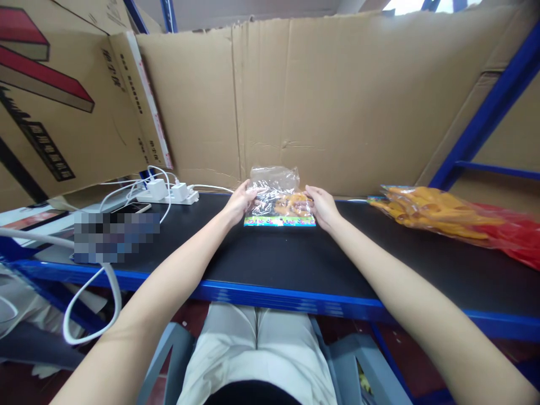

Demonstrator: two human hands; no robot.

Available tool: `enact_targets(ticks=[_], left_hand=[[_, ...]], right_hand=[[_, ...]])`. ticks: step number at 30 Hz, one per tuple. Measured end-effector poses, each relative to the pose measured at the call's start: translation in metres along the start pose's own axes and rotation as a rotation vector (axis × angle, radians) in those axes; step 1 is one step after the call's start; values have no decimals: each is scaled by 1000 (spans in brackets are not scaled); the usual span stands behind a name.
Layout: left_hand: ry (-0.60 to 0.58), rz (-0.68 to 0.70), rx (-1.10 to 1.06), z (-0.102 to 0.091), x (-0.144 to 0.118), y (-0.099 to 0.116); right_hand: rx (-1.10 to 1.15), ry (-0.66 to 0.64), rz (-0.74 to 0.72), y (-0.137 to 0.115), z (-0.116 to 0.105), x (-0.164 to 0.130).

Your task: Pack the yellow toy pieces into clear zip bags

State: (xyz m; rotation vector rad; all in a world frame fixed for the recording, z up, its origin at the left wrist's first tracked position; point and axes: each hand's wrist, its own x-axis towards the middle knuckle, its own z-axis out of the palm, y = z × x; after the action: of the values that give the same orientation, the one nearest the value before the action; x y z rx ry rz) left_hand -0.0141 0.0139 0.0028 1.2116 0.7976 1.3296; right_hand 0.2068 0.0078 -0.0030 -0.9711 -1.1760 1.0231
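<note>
We sit at a black work surface with a blue metal edge (295, 295), walled in behind by tall sheets of brown corrugated cardboard (337, 101). Near the back of that surface, straight ahead of us, lies a small clear plastic bag with orange pieces inside and a bright patterned card strip along its near edge (278, 199). Our left hand (241, 201) grips the bag's left side, fingers curled and pinched onto the plastic. Our right hand (323, 205) holds the bag's right side in the same way, its fingers closed against the film; both hands rest low on the surface. Well apart to the right lies a heap of orange items in clear wrapping (434, 216), touching a red plastic bag (517, 236). To the left, a white power strip with plugs (169, 193) sits by the cardboard, its white cables (88, 315) trailing off the edge.
</note>
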Motion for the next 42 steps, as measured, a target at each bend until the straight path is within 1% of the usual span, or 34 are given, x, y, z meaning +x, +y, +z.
enact_targets(ticks=[2, 4, 7, 11, 14, 17, 19, 23, 24, 25, 27, 30, 33, 35, 37, 39, 42], left_hand=[[-80, -4, 8, 0, -2, 1], [-142, -18, 17, 0, -4, 2], [-134, -51, 21, -1, -2, 0], [-61, -41, 84, -4, 2, -6], [-26, -67, 107, -6, 5, -8], [6, -96, 57, -7, 7, -10], [50, -103, 23, -9, 10, -12], [163, -88, 24, -12, 16, -16], [177, -85, 27, -13, 17, -17], [179, -82, 24, -13, 18, -17], [147, -83, -1, -14, 17, -17], [31, -106, -51, -14, 13, -13], [-97, -167, -86, -13, 9, -9], [-144, -193, -100, -12, 7, -8], [-146, -199, -98, -12, 8, -8], [-114, -184, -79, -13, 10, -9], [-7, -74, -5, -17, 14, -13]], right_hand=[[89, -91, 161, -5, -1, -3], [129, -144, 240, -7, 0, -6], [133, -165, 238, -7, 1, -8], [152, -195, 196, -7, 5, -11], [140, -222, 188, -7, 8, -14], [57, -191, 197, -6, 10, -16], [8, -155, 195, -4, 10, -15], [18, 29, 167, -2, 11, -12], [27, 64, 159, -1, 11, -11], [32, 72, 152, -1, 11, -11], [26, 26, 144, 0, 10, -11], [50, -73, 171, 0, 8, -12], [141, -110, 238, -2, 8, -12], [180, -111, 244, -2, 8, -12], [190, -119, 212, -1, 8, -11], [183, -136, 184, 1, 7, -11], [152, -183, 201, 2, 7, -10]])
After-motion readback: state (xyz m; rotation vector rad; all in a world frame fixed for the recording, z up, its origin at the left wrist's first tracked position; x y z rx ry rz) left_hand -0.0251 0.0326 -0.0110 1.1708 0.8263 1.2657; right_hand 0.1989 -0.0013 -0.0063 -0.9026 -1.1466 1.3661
